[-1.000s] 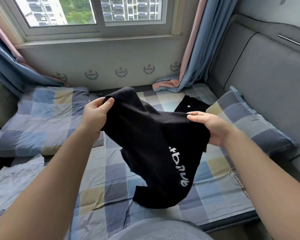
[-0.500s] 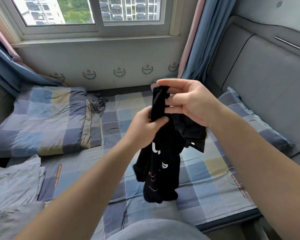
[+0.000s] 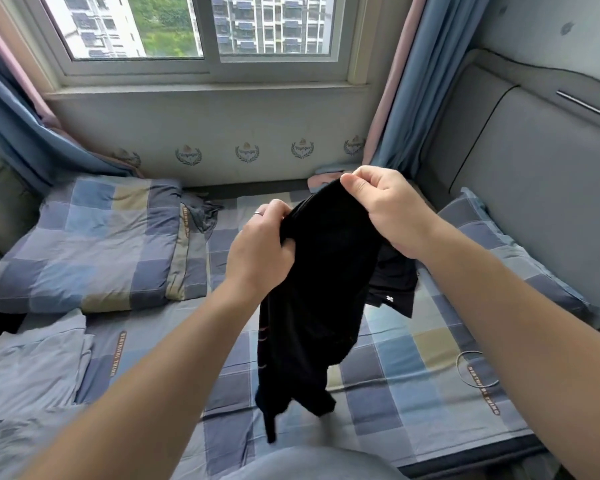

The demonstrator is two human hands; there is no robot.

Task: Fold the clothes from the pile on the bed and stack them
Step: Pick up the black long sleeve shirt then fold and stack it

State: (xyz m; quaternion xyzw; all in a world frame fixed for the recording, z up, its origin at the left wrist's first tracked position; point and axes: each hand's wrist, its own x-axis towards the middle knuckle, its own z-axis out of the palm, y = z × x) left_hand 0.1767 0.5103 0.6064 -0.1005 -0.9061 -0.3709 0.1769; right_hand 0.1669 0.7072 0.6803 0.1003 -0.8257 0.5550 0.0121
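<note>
Left hand: fingers curled tightly, gripping a bunched side edge of the black garment. Right hand: thumb and forefinger pinch the garment's top edge, with the other fingers curled in. The garment hangs from both hands above the checked bed sheet. It is soft, limp fabric gathered into a long vertical drape, with thin pale stripes along its left edge. A second black garment lies on the sheet behind it. Smooth grey-blue clothes lie flat at the left, near a padded checked quilt.
</note>
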